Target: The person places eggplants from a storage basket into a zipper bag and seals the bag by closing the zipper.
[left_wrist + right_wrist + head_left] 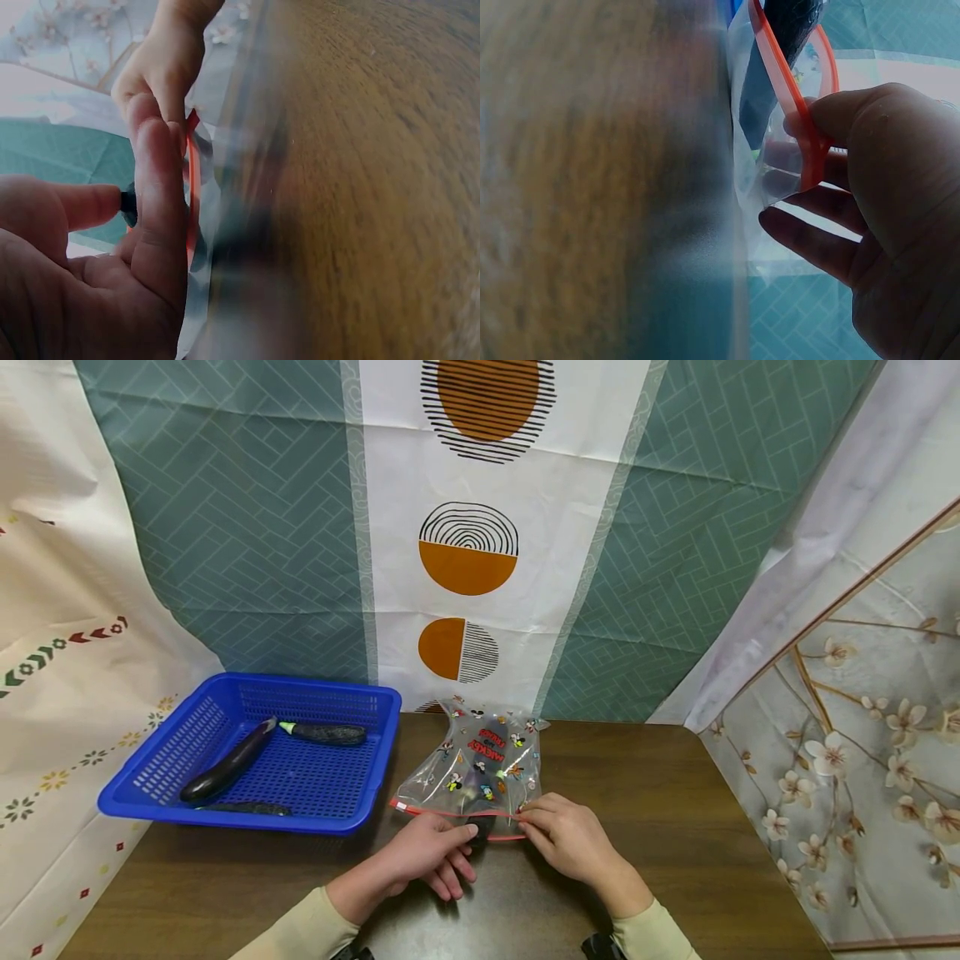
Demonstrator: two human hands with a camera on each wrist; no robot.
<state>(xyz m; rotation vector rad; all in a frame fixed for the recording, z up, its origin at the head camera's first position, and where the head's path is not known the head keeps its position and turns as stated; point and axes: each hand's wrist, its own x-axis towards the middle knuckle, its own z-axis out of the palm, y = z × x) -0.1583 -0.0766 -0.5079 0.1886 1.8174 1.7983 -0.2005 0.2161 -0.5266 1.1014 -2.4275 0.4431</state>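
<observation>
A clear zip bag (450,764) with cartoon prints and a red zip strip lies on the table, mouth towards me. A dark zucchini (481,823) sits partly inside it, its near end at the opening. My left hand (431,852) pinches that end between thumb and fingers; in the left wrist view only the zucchini's dark tip (130,208) shows. My right hand (561,835) grips the right side of the bag's mouth. The right wrist view shows the red strip (784,75) spread into a loop around the speckled zucchini (789,28), with thumb and fingers on its corner.
On the left stands a blue plastic basket (378,760) holding an eggplant (228,764), a zucchini with a pale green stem end (326,733) and another dark vegetable (247,808). Patterned cloth (300,527) hangs behind the brown table (637,793). A floral panel (862,777) borders the right side.
</observation>
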